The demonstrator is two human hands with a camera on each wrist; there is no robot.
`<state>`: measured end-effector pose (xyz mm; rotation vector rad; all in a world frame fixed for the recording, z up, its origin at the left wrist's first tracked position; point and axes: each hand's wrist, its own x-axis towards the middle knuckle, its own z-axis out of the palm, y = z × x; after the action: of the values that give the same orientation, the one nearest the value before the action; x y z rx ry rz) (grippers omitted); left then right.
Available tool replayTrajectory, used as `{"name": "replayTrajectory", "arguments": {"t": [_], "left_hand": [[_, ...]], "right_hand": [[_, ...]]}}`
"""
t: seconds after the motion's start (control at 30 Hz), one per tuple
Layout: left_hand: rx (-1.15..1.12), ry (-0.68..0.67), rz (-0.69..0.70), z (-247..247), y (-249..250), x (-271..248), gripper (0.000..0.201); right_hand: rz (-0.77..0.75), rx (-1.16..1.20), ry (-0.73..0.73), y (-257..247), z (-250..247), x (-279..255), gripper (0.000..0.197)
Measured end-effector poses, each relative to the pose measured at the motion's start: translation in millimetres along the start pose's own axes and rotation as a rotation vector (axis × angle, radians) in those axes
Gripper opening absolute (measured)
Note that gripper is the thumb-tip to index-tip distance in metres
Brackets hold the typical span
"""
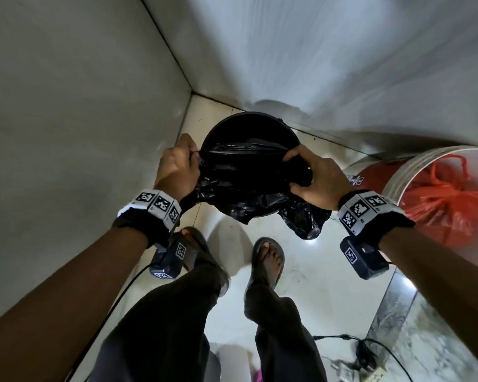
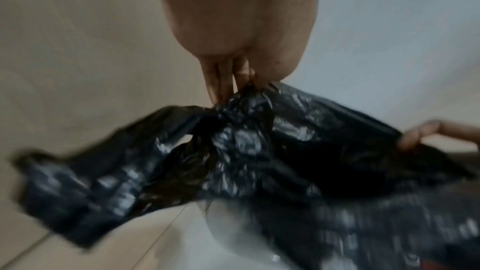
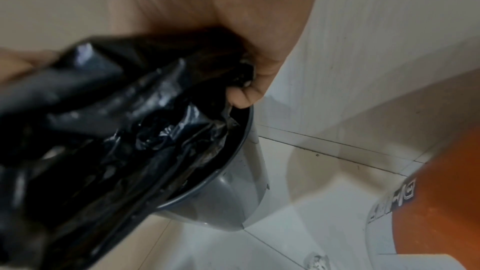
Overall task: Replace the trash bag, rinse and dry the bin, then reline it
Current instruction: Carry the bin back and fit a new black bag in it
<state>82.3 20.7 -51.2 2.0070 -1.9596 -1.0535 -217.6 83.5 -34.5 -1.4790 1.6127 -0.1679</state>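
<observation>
A round black bin (image 1: pixel 249 125) stands on the tiled floor in the corner. A crinkled black trash bag (image 1: pixel 243 186) is spread over its mouth, loose ends hanging over the near rim. My left hand (image 1: pixel 178 166) pinches the bag's left edge at the bin's left rim. My right hand (image 1: pixel 312 175) grips the bag's right edge, fingers curled into the plastic. In the left wrist view my fingertips (image 2: pixel 233 83) bunch the bag (image 2: pixel 233 161). The right wrist view shows the bag (image 3: pixel 116 130) going into the grey bin (image 3: pixel 233 192).
A white bucket (image 1: pixel 414 166) with a red plastic bag (image 1: pixel 447 199) inside stands right of the bin. Walls close in on the left and behind. My sandalled feet (image 1: pixel 268 257) stand just before the bin. Cables (image 1: pixel 364 351) lie on the floor at lower right.
</observation>
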Motion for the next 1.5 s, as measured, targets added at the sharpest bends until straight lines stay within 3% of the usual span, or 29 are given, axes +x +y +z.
{"name": "replayTrajectory", "arguments": {"t": [0.1,0.23,0.3,0.37,0.5,0.63,0.77,0.87,0.97,1.03,1.1,1.17,1.23,1.33,1.4,1.5], "left_hand": [[-0.165,-0.121,-0.018,-7.5,0.7,17.4,0.026],[-0.379,-0.305,0.142,-15.5,8.7,33.8,0.039],[-0.309,-0.393,0.201,-18.3,5.5,37.5,0.041],[-0.098,-0.433,0.261,-18.5,0.8,40.5,0.033],[0.184,-0.341,0.31,-22.0,-5.0,45.5,0.019],[0.226,-0.344,0.294,-25.2,-4.7,65.1,0.052],[0.428,-0.26,0.451,-22.1,-0.7,91.1,0.066],[0.446,-0.195,0.499,-21.7,0.1,103.8,0.071],[0.511,-0.271,0.4,-16.7,1.4,113.2,0.074],[0.568,-0.412,0.243,-9.9,1.4,116.4,0.074],[0.413,-0.562,0.029,-2.9,-0.9,112.6,0.071],[0.107,-0.592,-0.14,2.3,-2.9,105.2,0.052],[-0.158,-0.585,-0.235,6.6,-4.8,93.2,0.052],[-0.525,-0.609,-0.364,10.0,-10.8,74.9,0.055],[-0.599,-0.608,-0.385,12.7,-25.6,69.3,0.054],[-0.519,-0.417,-0.278,10.6,-48.5,65.5,0.047]], "right_hand": [[0.017,0.021,0.042,8.3,1.2,5.2,0.045],[0.078,0.051,0.164,22.2,0.7,10.9,0.048],[0.069,0.003,0.175,28.7,0.4,13.0,0.052],[0.052,-0.07,0.13,35.3,-0.9,15.4,0.059],[0.032,-0.131,0.08,45.7,-10.7,22.9,0.076],[0.048,-0.123,0.041,57.0,-19.3,35.0,0.087],[0.052,-0.137,0.091,60.3,-22.4,53.3,0.103],[0.076,-0.131,0.121,59.6,-21.4,63.7,0.11],[0.12,-0.154,0.053,63.7,-15.2,71.8,0.112],[0.167,-0.119,-0.034,69.2,-9.7,78.2,0.098],[0.26,0.008,-0.142,74.6,-4.8,80.9,0.068],[0.352,0.222,-0.217,76.6,1.1,77.2,0.046],[0.398,0.373,-0.182,77.8,9.1,70.4,0.044],[0.398,0.415,-0.148,74.7,19.7,58.8,0.046],[0.358,0.358,-0.078,76.7,29.0,53.5,0.048],[0.26,0.14,0.164,69.1,33.9,42.6,0.052]]}}
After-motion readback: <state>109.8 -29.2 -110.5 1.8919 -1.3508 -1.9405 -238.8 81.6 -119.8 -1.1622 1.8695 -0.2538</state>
